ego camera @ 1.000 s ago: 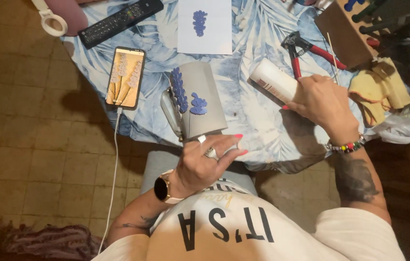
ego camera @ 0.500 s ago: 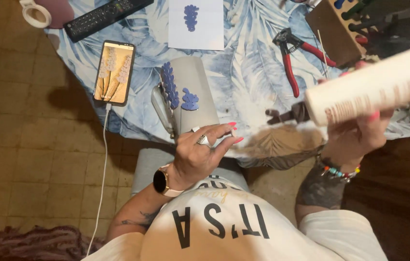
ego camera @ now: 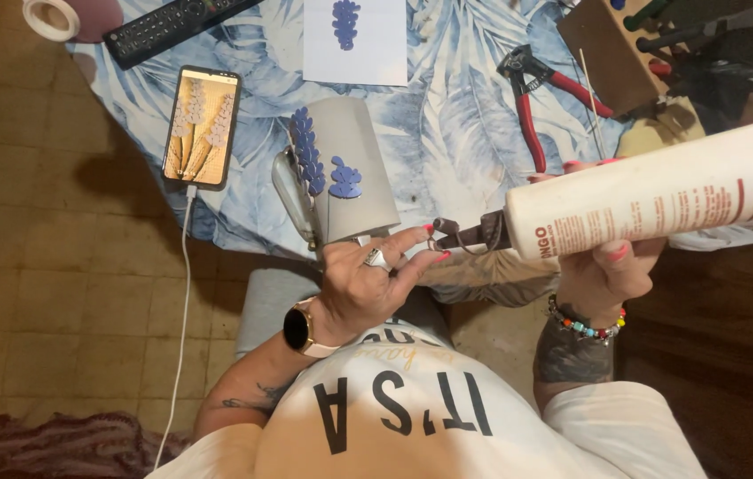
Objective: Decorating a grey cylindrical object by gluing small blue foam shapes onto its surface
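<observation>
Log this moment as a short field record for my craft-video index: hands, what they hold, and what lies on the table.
right hand: holds white tube, its dark nozzle toward the left hand
left hand: fingertips at the nozzle
beside left hand: grey card with blue paper flowers
table: phone, remote, red pliers, white sheet

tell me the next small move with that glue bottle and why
Probably tip the white bottle so its dark nozzle points at the grey curved piece. The right hand holds the bottle level, the left hand pinches at the nozzle tip, and the blue petal shapes already sit on that piece just above.
</observation>
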